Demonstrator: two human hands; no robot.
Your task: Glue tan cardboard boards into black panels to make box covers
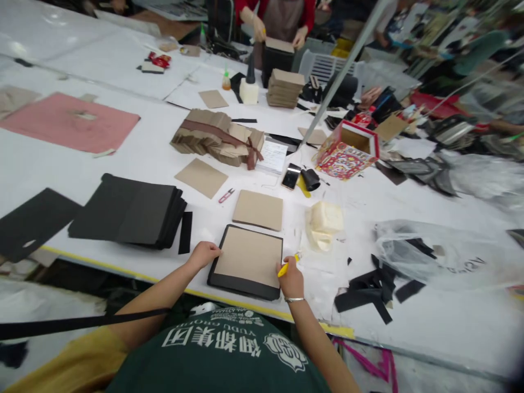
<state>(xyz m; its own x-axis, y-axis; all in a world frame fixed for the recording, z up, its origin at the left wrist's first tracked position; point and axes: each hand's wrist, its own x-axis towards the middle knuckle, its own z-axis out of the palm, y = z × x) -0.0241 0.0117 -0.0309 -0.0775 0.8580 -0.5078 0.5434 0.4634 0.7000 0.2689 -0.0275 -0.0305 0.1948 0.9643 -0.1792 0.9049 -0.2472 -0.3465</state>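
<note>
In front of me, a beige board (249,256) lies on a black panel (245,286), whose dark border shows around it, widest at the near side. My left hand (206,254) has its fingers closed at the board's left edge. Wrapped in the fingers of my right hand (292,280) is a small yellow-handled tool (288,266); its working end is too small to make out. That hand also touches the right edge of the board. Just beyond lies a stack of beige boards (257,209). A black strip (185,232) rests left of my left hand.
A stack of black panels (126,210) stands at left. Thread snips (226,195), a phone (291,176) and a whitish glue container (325,217) lie beyond my hands. Black scraps (364,292) and a plastic bag (450,256) are at right. A co-worker's hands (258,28) work across the table.
</note>
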